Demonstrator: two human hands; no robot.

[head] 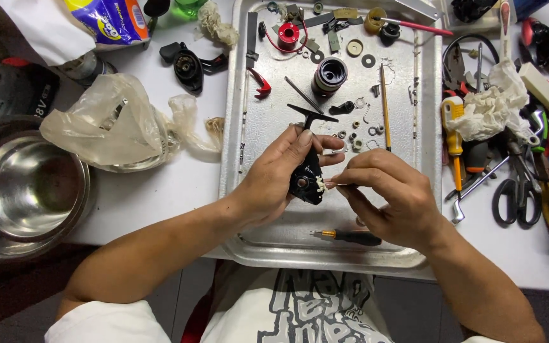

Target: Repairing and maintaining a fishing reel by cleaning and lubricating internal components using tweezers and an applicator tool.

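Note:
My left hand (281, 174) grips a black fishing-reel body (308, 171) with a T-shaped foot, held over a metal tray (249, 228). My right hand (392, 197) pinches a thin stick (333, 185) whose tip touches a white blob of grease on the reel body. A small screwdriver (351, 237) with a black handle lies on the tray just below my right hand. Small washers and rings (356, 130) lie on the tray beyond my hands.
A black spool (330, 74), a red part (288, 35) and a thin brush (385, 105) lie farther up the tray. Pliers, scissors (516, 197), a yellow screwdriver (454, 133) and a white rag (494, 105) crowd the right. A steel bowl (27, 187) and plastic bag (112, 124) sit left.

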